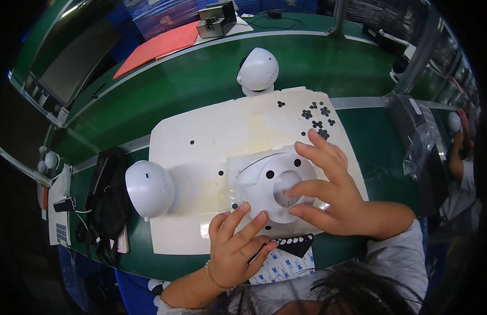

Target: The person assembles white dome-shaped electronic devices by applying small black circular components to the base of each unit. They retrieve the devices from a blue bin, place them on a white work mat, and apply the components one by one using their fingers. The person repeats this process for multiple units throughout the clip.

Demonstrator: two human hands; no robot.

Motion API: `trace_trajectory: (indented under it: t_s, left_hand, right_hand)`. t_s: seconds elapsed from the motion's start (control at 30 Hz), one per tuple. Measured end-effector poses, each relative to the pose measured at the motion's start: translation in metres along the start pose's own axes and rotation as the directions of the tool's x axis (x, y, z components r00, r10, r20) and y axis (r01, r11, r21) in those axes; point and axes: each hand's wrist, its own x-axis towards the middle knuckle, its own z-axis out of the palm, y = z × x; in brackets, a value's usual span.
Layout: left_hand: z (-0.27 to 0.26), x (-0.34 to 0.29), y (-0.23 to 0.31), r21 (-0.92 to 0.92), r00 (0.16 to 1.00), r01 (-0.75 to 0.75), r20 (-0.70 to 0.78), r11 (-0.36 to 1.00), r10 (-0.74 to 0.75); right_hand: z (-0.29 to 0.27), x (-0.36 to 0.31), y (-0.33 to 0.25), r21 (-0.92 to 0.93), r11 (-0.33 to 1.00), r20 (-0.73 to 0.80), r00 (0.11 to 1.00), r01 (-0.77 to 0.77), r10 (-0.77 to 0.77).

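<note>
In front of me a white rounded camera housing lies on clear plastic film, with its silvery round base facing up. Two black round pads show on it. My right hand reaches over the housing from the right, fingers spread, with a fingertip at the base. At the housing's near left side is my left hand, its fingers apart. Its thumb lies over the edge of a black pad sheet with a row of white round gaps; whether it presses the sheet I cannot tell.
A cream board covers the green bench, with black pads clustered far right and a few loose. White camera units stand at left and behind. A black bag lies left. A patterned backing sheet sits near me.
</note>
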Motion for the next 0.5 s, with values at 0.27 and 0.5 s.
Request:
trace_trajectory:
  t_s: [0.27,0.5]
  left_hand:
    - [0.005,-0.001,-0.005,-0.031,1.000,-0.014,-0.027,0.999,0.013]
    - [0.006,-0.001,-0.003,-0.035,1.000,-0.002,-0.029,0.999,0.001]
  right_hand:
    - [0.019,-0.009,0.002,0.258,0.962,0.066,0.995,-0.095,0.081]
    - [0.022,-0.008,0.003,0.254,0.961,0.071,0.993,-0.105,0.090]
